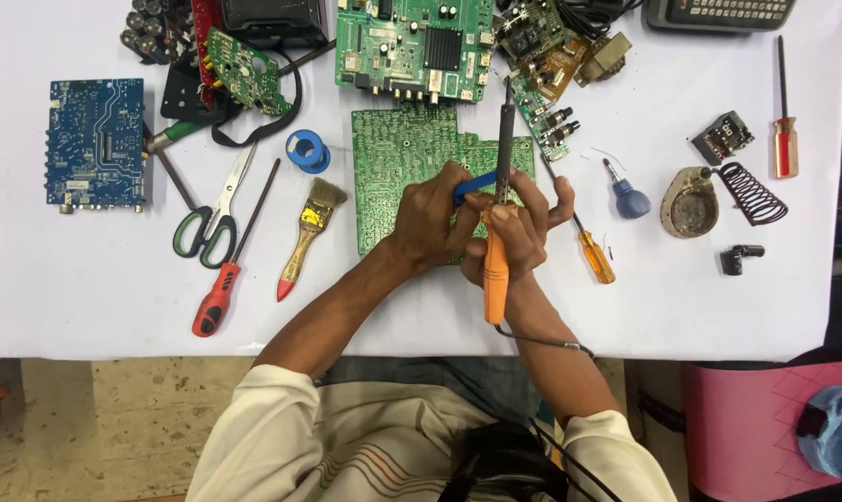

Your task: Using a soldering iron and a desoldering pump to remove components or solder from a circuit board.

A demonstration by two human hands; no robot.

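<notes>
Right hand [518,228] grips the soldering iron [496,260] by its orange handle, left hand [430,218] pinches a blue tool [472,184] over the green board [393,163] on the desk [67,279]. Iron looks light and stiff, I'd only hold the handle

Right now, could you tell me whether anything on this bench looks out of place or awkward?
Mostly it is ordinary clutter. One oddity: the soldering iron in the right hand is held with its metal shaft pointing away across the green circuit board, while the coiled stand sits unused far off to the right.
</notes>
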